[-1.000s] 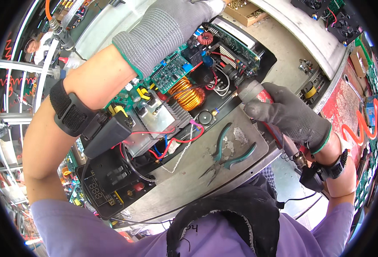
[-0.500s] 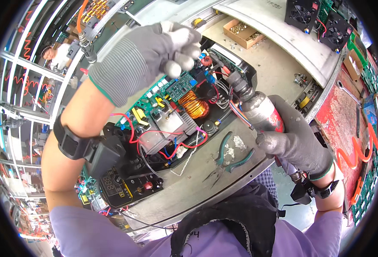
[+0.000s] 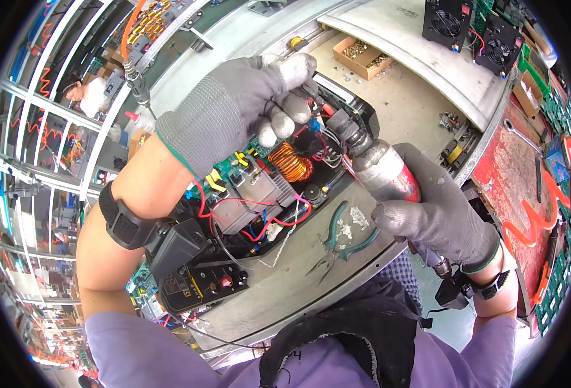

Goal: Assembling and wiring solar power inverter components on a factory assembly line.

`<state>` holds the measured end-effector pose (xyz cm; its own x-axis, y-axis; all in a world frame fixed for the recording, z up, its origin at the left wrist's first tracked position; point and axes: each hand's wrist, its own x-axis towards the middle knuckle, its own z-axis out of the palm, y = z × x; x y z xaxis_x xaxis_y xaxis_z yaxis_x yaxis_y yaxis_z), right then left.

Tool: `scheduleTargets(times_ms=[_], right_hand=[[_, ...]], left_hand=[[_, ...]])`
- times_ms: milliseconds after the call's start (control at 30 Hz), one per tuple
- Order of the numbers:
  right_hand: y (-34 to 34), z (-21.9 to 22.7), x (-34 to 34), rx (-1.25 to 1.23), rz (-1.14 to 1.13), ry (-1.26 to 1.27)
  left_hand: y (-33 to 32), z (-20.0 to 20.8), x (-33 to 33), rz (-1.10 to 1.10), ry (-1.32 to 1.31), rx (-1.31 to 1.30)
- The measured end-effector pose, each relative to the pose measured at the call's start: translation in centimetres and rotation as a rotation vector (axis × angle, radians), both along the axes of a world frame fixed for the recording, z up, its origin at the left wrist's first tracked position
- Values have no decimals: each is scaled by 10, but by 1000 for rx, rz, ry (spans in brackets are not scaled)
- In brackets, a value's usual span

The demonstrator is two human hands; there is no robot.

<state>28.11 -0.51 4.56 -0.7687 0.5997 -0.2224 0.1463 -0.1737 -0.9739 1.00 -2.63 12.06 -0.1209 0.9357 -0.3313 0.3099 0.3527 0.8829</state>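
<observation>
My gloved right hand point(image 3: 435, 205) is wrapped round a red and silver air screwdriver point(image 3: 384, 169), whose dark chuck points up and left at the far end of an opened electronic unit point(image 3: 363, 116). Beside the chuck, my gloved left hand point(image 3: 250, 100) is closed, its fingers curled over the unit's far part; what they hold, if anything, is hidden. Below the left hand lie a copper-wound coil point(image 3: 290, 163), a grey metal heatsink point(image 3: 247, 202) and red wires. The unit's black control panel point(image 3: 201, 288) faces the near left.
Green-handled pliers point(image 3: 340, 244) lie on the metal bench near me, beside white crumbs. Farther off stands a cardboard box point(image 3: 363, 58) of small metal parts. Black fan units point(image 3: 446, 24) stand far right. A hanging driver point(image 3: 137, 87) and a seated person point(image 3: 91, 94) are at the left.
My left hand has moved slightly right and down, closer to the driver's chuck. My right hand and the air screwdriver have shifted slightly left.
</observation>
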Motion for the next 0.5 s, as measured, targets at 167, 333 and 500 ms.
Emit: scheduleTargets(times_ms=[167, 333, 500], right_hand=[[2, 0, -2, -74, -19, 52], [2, -8, 9, -151, -19, 22], [3, -38, 27, -152, 30, -128]], left_hand=[[0, -11, 4, -79, 108, 163], [1, -1, -16, -286, 11, 99], [35, 11, -73, -48, 350, -25]])
